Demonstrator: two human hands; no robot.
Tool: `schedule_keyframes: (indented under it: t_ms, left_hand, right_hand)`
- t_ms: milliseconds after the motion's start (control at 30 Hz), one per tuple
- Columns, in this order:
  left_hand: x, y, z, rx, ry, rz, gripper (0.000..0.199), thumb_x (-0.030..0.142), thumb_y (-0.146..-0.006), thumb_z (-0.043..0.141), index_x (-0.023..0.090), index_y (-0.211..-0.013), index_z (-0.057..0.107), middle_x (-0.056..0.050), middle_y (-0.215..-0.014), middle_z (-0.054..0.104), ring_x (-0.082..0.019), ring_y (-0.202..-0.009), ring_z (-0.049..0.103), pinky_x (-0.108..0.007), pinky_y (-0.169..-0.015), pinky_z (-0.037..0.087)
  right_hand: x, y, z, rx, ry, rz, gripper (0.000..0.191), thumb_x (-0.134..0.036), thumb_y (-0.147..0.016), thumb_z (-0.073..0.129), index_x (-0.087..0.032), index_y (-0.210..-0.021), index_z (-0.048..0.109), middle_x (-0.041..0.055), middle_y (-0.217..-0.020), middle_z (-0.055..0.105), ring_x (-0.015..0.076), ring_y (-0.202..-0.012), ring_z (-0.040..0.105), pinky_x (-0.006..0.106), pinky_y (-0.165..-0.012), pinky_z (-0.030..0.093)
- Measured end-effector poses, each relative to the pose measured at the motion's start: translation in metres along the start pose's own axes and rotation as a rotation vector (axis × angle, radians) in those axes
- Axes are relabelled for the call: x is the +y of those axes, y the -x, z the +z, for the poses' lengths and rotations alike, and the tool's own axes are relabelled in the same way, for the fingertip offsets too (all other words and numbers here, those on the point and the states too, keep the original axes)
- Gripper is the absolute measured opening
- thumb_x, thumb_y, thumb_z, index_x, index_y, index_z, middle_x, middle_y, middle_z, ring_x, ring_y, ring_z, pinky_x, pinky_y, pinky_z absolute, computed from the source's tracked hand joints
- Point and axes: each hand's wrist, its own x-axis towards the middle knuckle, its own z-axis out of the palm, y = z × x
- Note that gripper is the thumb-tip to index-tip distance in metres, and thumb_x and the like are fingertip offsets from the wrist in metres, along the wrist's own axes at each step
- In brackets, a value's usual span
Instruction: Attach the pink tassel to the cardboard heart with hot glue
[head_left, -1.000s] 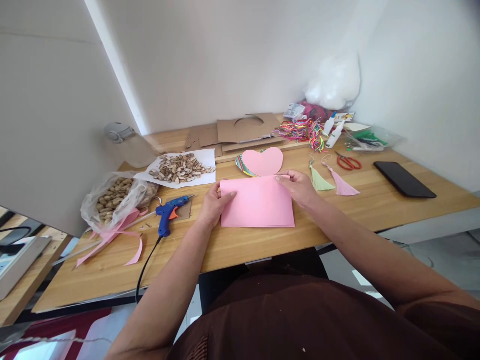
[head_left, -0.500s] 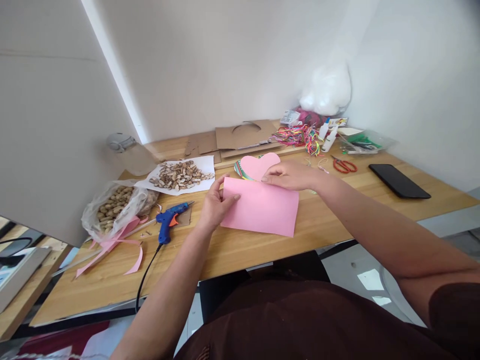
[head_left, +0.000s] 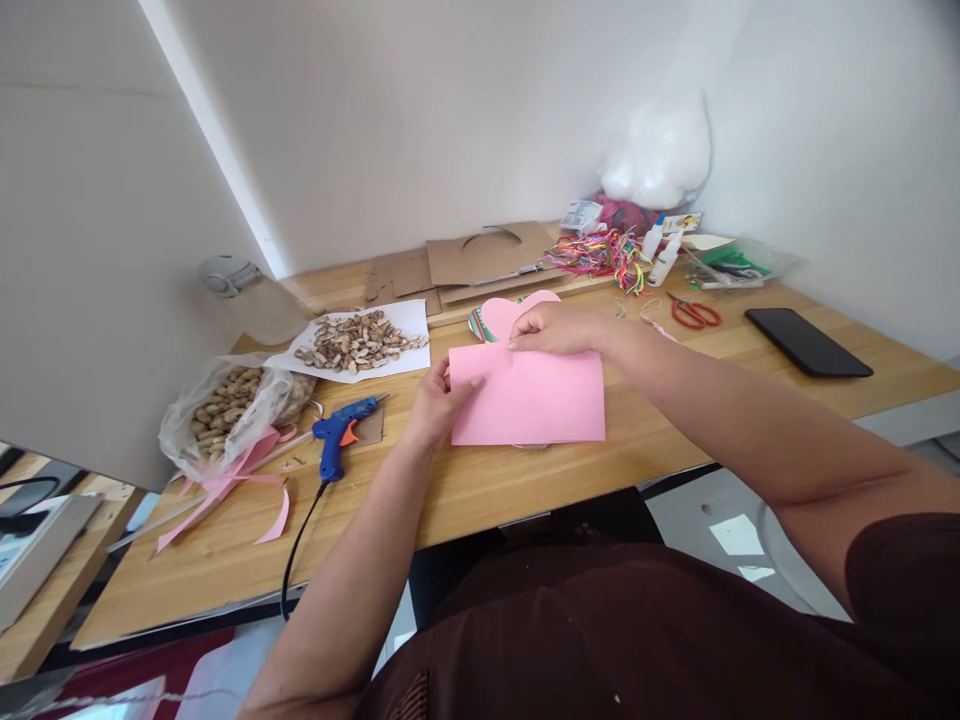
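Head view: the left hand (head_left: pixel 431 405) holds the upper left side of a pink sheet (head_left: pixel 547 405), thumb on the near face and fingers at the far side of the edge. Its grip is closed on the sheet. The right hand (head_left: pixel 559 328) is at the top edge, left of its middle, with thumb and fingertips drawn together in a narrow grip on the paper.

Change noted: the right hand has moved inward from the sheet's upper right corner to its present position. In my judgement, control of the sheet now rests on its left side and top edge, with the right corners unsupported by fingers.

The sheet lies over the middle of the bench (head_left: pixel 480 505), directly in front of the person. A pink heart (head_left: pixel 496 316) is just beyond it, partly hidden by the right hand. A small pale edge shows below the sheet's bottom edge; what it belongs to cannot be told.

To the left of the sheet, a blue glue gun (head_left: pixel 330 455) lies apart from it, near pink strips (head_left: pixel 225 484). To the right, red-handled scissors (head_left: pixel 677 308) and a black phone (head_left: pixel 808 342) lie apart from the sheet. Folded cardboard (head_left: pixel 465 262) is at the back.
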Motion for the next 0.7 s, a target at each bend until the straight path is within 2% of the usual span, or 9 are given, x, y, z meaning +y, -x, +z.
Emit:
schedule_keyframes:
  t_ms: [167,267,367,433,500,567,633,700]
  left_hand:
    - [-0.006,0.001,-0.005,-0.046,0.039,-0.036,0.068,0.042,-0.066,0.094,0.018,-0.123,0.066,-0.010,-0.112,0.077,-0.022,-0.086,0.074,-0.031,-0.074,0.061]
    - [-0.004,0.003,-0.006,-0.016,0.061,-0.071,0.063,0.045,-0.065,0.094,0.017,-0.116,0.069,-0.009,-0.106,0.078,-0.019,-0.081,0.072,-0.027,-0.068,0.060]
    - [0.002,0.003,-0.006,0.041,0.168,-0.147,0.065,0.060,-0.069,0.088,0.016,-0.113,0.069,-0.006,-0.092,0.076,-0.016,-0.068,0.070,-0.027,-0.057,0.060]
    - [0.006,0.003,-0.006,0.034,0.250,-0.187,0.069,0.074,-0.073,0.077,0.015,-0.107,0.069,-0.006,-0.084,0.075,-0.018,-0.068,0.072,-0.027,-0.054,0.060]
    - [0.007,0.003,-0.005,0.006,0.279,-0.201,0.069,0.078,-0.076,0.071,0.014,-0.101,0.070,-0.007,-0.081,0.075,-0.018,-0.069,0.074,-0.024,-0.052,0.058]
    - [0.006,0.004,-0.003,-0.016,0.257,-0.203,0.059,0.065,-0.074,0.082,0.012,-0.097,0.072,-0.009,-0.084,0.076,-0.014,-0.064,0.072,-0.019,-0.050,0.055]
    - [0.001,0.005,0.000,-0.029,0.231,-0.202,0.049,0.042,-0.064,0.096,0.010,-0.095,0.074,-0.010,-0.089,0.078,-0.011,-0.061,0.069,-0.017,-0.052,0.055]
    - [-0.003,0.005,0.003,-0.030,0.229,-0.198,0.048,0.027,-0.056,0.100,0.008,-0.093,0.076,-0.009,-0.090,0.078,-0.010,-0.063,0.069,-0.018,-0.058,0.057]
  right_hand:
    - [-0.001,-0.002,-0.004,0.010,-0.068,0.080,0.033,-0.039,-0.080,0.076,-0.021,-0.057,0.062,-0.0024,-0.055,0.051,0.0097,-0.049,0.040,0.029,-0.052,0.027]
    - [0.000,0.000,-0.010,0.066,-0.150,0.114,0.025,-0.042,-0.079,0.080,-0.022,-0.067,0.071,0.0003,-0.066,0.065,0.0119,-0.055,0.050,0.027,-0.051,0.033]
    - [0.001,0.002,-0.017,0.133,-0.301,0.175,0.024,-0.046,-0.079,0.081,-0.023,-0.081,0.077,0.0031,-0.080,0.074,0.0148,-0.063,0.059,0.026,-0.054,0.041]
    - [0.000,0.003,-0.020,0.212,-0.393,0.214,0.027,-0.047,-0.078,0.082,-0.021,-0.079,0.075,0.0045,-0.079,0.074,0.0152,-0.063,0.060,0.027,-0.056,0.044]
    - [-0.001,0.004,-0.022,0.298,-0.472,0.234,0.028,-0.045,-0.076,0.084,-0.020,-0.075,0.072,0.0047,-0.076,0.072,0.0149,-0.061,0.058,0.028,-0.055,0.044]
    - [-0.003,0.005,-0.021,0.364,-0.539,0.252,0.027,-0.042,-0.076,0.084,-0.019,-0.076,0.071,0.0039,-0.074,0.071,0.0148,-0.059,0.057,0.028,-0.055,0.043]
    - [-0.004,0.005,-0.018,0.413,-0.571,0.264,0.022,-0.037,-0.078,0.082,-0.019,-0.078,0.070,0.0031,-0.074,0.069,0.0144,-0.059,0.056,0.028,-0.055,0.042]
    - [-0.005,0.005,-0.014,0.454,-0.564,0.263,0.018,-0.033,-0.080,0.078,-0.018,-0.077,0.070,0.0025,-0.073,0.068,0.0136,-0.059,0.055,0.027,-0.055,0.041]
